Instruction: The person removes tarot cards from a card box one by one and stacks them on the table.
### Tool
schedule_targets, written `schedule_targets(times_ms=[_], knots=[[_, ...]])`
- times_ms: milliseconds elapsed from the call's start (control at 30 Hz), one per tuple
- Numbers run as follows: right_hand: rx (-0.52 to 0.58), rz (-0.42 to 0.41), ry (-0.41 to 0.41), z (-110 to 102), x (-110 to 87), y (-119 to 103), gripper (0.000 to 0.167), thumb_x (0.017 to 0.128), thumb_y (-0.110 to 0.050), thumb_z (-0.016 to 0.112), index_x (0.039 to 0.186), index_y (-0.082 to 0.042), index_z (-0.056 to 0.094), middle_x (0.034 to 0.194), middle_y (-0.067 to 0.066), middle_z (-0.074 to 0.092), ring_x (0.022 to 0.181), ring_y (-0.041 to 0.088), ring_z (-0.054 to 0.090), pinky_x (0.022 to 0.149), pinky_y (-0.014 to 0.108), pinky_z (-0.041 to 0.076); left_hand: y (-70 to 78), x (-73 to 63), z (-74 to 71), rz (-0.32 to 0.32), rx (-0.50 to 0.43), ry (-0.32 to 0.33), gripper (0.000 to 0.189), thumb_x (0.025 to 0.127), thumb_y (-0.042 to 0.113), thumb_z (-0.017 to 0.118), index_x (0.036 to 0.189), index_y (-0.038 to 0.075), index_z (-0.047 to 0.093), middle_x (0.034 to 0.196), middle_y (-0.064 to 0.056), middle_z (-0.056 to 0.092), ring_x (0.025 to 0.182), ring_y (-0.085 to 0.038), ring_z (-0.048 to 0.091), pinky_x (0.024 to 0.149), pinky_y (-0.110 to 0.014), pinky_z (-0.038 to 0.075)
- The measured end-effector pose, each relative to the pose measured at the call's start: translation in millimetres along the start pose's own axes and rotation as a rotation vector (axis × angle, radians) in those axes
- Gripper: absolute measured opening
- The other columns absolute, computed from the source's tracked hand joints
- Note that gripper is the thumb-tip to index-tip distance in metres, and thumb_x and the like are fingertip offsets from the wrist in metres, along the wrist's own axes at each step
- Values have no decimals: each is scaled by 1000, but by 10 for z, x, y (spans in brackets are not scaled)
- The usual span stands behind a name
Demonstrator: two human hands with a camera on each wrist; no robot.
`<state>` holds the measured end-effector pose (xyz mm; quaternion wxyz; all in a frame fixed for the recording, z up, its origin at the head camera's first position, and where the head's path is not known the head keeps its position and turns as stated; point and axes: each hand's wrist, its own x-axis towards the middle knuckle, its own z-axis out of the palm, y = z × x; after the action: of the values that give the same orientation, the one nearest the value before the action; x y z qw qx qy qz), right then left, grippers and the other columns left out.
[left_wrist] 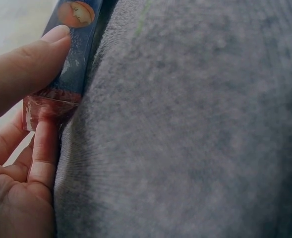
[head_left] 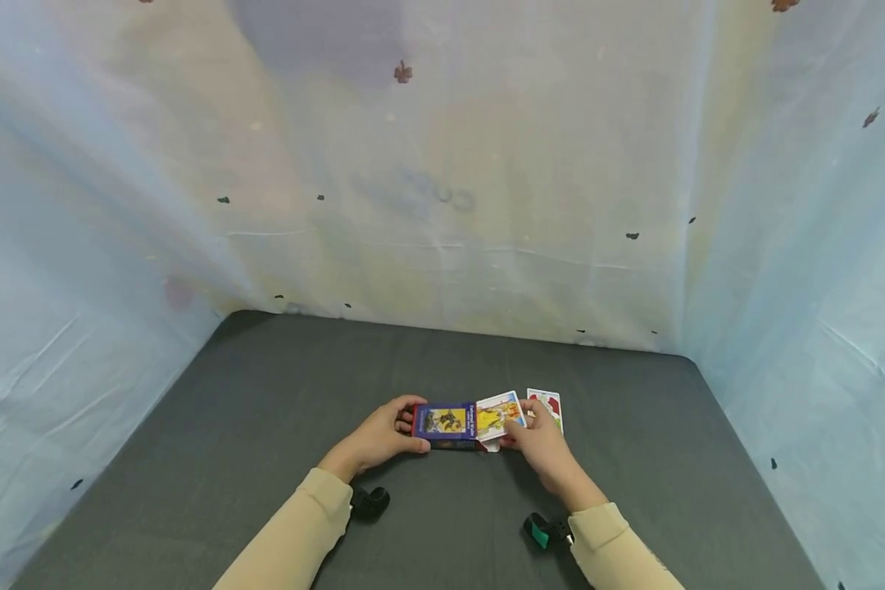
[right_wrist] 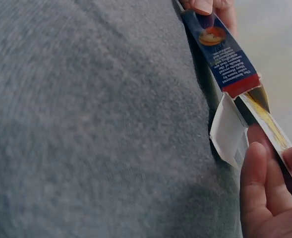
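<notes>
A blue card box with a red end and a yellow picture lies sideways between the two hands, low over the table. My left hand grips its closed left end, the thumb along the narrow side and a finger against the red end. From the open right end sticks a stack of picture cards, partly inside the box. My right hand pinches the stack between thumb and fingers. A white box flap hangs open beside the cards. Another card, red and green on white, lies behind the right hand's fingers.
The dark grey cloth-covered table has rounded far corners. Pale patterned curtains enclose it at the back and both sides. Each wrist wears a black strap device, such as the left one.
</notes>
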<state>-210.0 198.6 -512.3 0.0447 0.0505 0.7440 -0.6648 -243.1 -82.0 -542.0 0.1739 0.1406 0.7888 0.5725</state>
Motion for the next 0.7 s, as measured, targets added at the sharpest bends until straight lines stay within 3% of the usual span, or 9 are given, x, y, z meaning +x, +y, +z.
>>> schedule_targets(times_ms=[300, 700], knots=[[-35, -1, 79, -112, -11, -42, 41, 91, 3, 57, 128, 2, 41, 102, 20, 65, 77, 25, 65, 70, 34, 54, 24, -14, -2, -5, -10, -3, 77, 73, 25, 86, 138, 18, 47, 115, -10, 49, 97, -23, 54, 80, -36, 46], [-102, -13, 95, -364, -52, -82, 44, 93, 0, 58, 133, -1, 39, 114, 21, 62, 87, 28, 63, 74, 35, 53, 36, -27, 2, -3, 8, -3, 78, 73, 24, 86, 140, 17, 46, 117, -9, 49, 99, -22, 54, 81, -37, 46]])
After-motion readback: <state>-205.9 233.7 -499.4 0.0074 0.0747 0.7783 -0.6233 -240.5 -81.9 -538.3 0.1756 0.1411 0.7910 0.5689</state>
